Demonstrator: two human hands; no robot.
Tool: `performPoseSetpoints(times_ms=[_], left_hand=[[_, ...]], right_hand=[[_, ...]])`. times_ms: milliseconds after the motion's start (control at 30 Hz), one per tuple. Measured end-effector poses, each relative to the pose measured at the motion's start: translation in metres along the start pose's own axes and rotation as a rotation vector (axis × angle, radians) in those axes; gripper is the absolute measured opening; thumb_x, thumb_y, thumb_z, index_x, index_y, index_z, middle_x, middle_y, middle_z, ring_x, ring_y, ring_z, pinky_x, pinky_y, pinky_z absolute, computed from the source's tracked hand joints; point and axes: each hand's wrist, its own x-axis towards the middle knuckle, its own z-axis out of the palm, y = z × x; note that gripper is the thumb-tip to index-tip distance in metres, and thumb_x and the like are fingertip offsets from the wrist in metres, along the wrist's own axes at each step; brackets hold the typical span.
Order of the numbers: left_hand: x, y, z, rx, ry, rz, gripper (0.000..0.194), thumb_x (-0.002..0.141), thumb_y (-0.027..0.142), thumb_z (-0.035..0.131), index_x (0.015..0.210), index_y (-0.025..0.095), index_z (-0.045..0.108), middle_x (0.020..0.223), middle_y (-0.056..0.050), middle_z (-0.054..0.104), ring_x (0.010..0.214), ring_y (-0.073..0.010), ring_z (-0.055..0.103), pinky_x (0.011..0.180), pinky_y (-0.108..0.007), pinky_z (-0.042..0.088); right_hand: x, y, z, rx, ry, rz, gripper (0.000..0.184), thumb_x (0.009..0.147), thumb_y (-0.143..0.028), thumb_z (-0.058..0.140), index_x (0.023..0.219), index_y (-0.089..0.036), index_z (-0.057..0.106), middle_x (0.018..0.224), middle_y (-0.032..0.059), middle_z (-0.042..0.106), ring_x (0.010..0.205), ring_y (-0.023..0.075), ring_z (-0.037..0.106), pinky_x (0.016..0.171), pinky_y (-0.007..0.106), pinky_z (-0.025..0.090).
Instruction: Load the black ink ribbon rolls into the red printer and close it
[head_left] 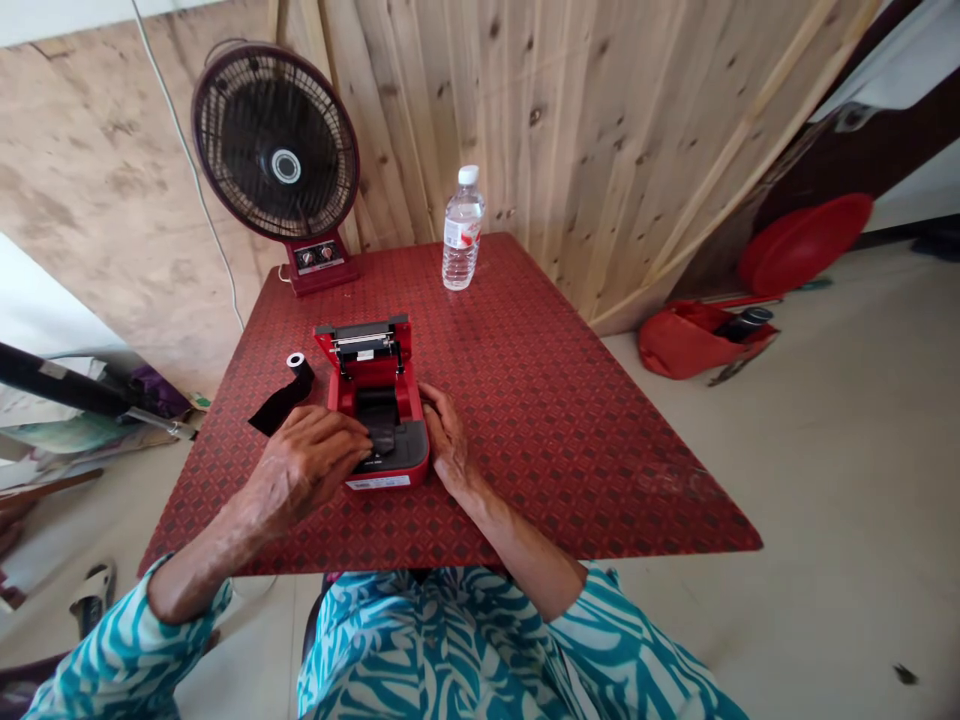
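While left hand (304,465) touches printer (405,425), ribbon (281,405) beside

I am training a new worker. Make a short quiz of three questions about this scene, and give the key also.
1. True or false: the printer's lid is shut.
2. Which hand is nearer to the roll?
3. What stands on the table to the right of the fan?

Key:
1. False
2. The left hand
3. A water bottle
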Motion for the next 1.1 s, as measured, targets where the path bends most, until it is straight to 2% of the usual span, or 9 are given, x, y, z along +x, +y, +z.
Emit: performPoseSetpoints(times_ms=[367, 533, 733, 933, 1100], left_hand=[[-0.013, 0.024, 0.0, 0.067, 0.076, 0.026, 0.01, 0.093, 0.014, 0.056, 0.098, 0.018, 0.064, 0.094, -0.004, 0.071, 0.086, -0.0173, 0.064, 0.08, -0.034, 0.044], [-0.018, 0.025, 0.004, 0.079, 0.076, 0.019, 0.01, 0.094, 0.015, 0.056, 0.099, 0.017, 0.064, 0.095, -0.005, 0.072, 0.087, -0.0178, 0.065, 0.079, -0.034, 0.045], [-0.023, 0.025, 0.013, 0.093, 0.145, 0.019, 0.013, 0.092, 0.012, 0.058, 0.102, 0.018, 0.065, 0.097, -0.005, 0.072, 0.091, -0.0171, 0.065, 0.084, -0.034, 0.046], [-0.024, 0.026, 0.016, 0.101, 0.17, 0.011, 0.011, 0.093, 0.014, 0.056, 0.099, 0.018, 0.065, 0.095, -0.005, 0.072, 0.089, -0.0164, 0.066, 0.084, -0.033, 0.046], [-0.026, 0.026, 0.018, 0.11, 0.186, -0.002, 0.012, 0.094, 0.015, 0.054, 0.1, 0.018, 0.064, 0.096, -0.005, 0.073, 0.089, -0.0171, 0.067, 0.087, -0.035, 0.046]], right_hand=[[0.001, 0.006, 0.001, 0.016, -0.001, -0.002, 0.038, 0.094, -0.04, 0.04, 0.124, -0.023, 0.057, 0.123, 0.008, 0.062, 0.116, 0.022, 0.057, 0.104, 0.041, 0.042], [0.001, 0.009, 0.002, 0.02, 0.013, 0.002, 0.037, 0.094, -0.039, 0.041, 0.123, -0.025, 0.058, 0.123, 0.0072, 0.063, 0.116, 0.0218, 0.057, 0.104, 0.042, 0.042], [0.002, 0.006, 0.002, 0.013, 0.016, -0.004, 0.037, 0.093, -0.037, 0.04, 0.122, -0.024, 0.059, 0.124, 0.0079, 0.063, 0.118, 0.0222, 0.056, 0.106, 0.042, 0.041], [0.0, 0.002, 0.001, 0.032, 0.003, 0.054, 0.038, 0.093, -0.039, 0.042, 0.124, -0.024, 0.058, 0.128, 0.0077, 0.061, 0.123, 0.0215, 0.053, 0.109, 0.042, 0.038], [0.0, 0.004, 0.001, 0.065, 0.033, 0.079, 0.035, 0.092, -0.042, 0.045, 0.118, -0.026, 0.062, 0.124, 0.0061, 0.064, 0.119, 0.0224, 0.056, 0.107, 0.043, 0.041]])
